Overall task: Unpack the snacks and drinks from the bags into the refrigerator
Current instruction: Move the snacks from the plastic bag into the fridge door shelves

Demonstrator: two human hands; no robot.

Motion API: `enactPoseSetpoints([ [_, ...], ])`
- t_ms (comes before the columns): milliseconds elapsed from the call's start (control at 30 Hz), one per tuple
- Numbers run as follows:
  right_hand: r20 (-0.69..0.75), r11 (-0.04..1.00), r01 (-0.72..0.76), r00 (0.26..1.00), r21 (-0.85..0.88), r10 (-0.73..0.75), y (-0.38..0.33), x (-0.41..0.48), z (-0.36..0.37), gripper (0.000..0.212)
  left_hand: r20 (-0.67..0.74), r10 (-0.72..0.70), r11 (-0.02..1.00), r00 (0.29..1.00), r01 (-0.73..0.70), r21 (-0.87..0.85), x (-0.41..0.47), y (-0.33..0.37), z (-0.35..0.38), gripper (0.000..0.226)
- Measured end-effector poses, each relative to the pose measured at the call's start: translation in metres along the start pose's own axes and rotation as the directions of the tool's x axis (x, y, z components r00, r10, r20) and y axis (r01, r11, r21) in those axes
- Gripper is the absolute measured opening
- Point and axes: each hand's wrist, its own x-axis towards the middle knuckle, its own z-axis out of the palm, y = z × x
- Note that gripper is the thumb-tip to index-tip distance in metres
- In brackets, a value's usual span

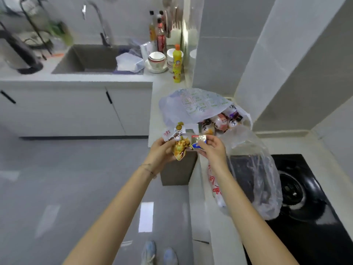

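White countertop at a kitchen corner carries two plastic bags. A clear bag slumps over the black cooktop. Beyond it, a printed white bag lies open, with snack packets at its mouth. Off the counter's edge, the left hand grips a bunch of gold-and-white snacks. The right hand pinches a small blue-and-silver packet just beside them.

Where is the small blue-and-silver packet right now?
Head view, centre: the right hand pinches the blue-and-silver packet beside the gold snack packets gripped by the left hand, just in front of the printed white bag on the counter.
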Motion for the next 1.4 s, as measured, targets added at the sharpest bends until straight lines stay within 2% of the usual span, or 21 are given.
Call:
enactPoseSetpoints([
  [67, 0.095, 1.0, 0.005, 0.995, -0.006, -0.004, -0.001, -0.015, 0.038, 0.021, -0.103, 0.032, 0.999, 0.994, -0.035, -0.023, -0.024, 0.005, -0.033, 0.028],
  [133, 0.189, 1.0, 0.013, 0.982, -0.014, -0.01, -0.002, -0.035, 0.076, 0.021, -0.195, 0.089, 0.996, 0.977, -0.09, 0.001, -0.052, 0.011, -0.066, 0.032],
  [367, 0.499, 0.995, 0.068, 0.866, -0.077, -0.02, 0.006, -0.142, 0.191, 0.019, -0.475, 0.23, 0.968, 0.849, -0.251, 0.02, -0.177, 0.022, -0.177, 0.032],
  [500, 0.604, 0.994, 0.083, 0.796, -0.077, -0.02, 0.023, -0.211, 0.234, 0.02, -0.571, 0.266, 0.948, 0.777, -0.318, 0.009, -0.251, 0.017, -0.225, 0.024],
  [600, 0.657, 0.994, 0.085, 0.754, -0.069, -0.019, 0.038, -0.267, 0.262, 0.018, -0.639, 0.279, 0.932, 0.717, -0.363, 0.0, -0.309, 0.01, -0.257, 0.027],
  [700, 0.713, 0.992, 0.104, 0.701, -0.07, -0.023, 0.051, -0.324, 0.287, 0.021, -0.68, 0.3, 0.919, 0.669, -0.394, 0.018, -0.371, 0.001, -0.285, 0.031],
  [867, 0.798, 0.992, 0.099, 0.602, -0.072, -0.002, 0.072, -0.422, 0.32, 0.017, -0.733, 0.334, 0.897, 0.593, -0.438, 0.055, -0.476, -0.016, -0.33, 0.021],
  [1033, 0.865, 0.992, 0.104, 0.502, -0.075, 0.013, 0.092, -0.513, 0.345, 0.017, -0.794, 0.337, 0.88, 0.507, -0.47, 0.073, -0.569, -0.039, -0.366, 0.023],
  [1200, 0.926, 0.984, 0.172, 0.376, -0.046, -0.023, 0.102, -0.579, 0.368, 0.021, -0.841, 0.345, 0.848, 0.417, -0.523, 0.089, -0.632, -0.045, -0.388, 0.019],
  [1400, 0.963, 0.965, 0.263, 0.26, 0.005, -0.076, 0.096, -0.627, 0.411, 0.024, -0.874, 0.382, 0.809, 0.3, -0.565, 0.159, -0.683, -0.029, -0.417, 0.026],
])
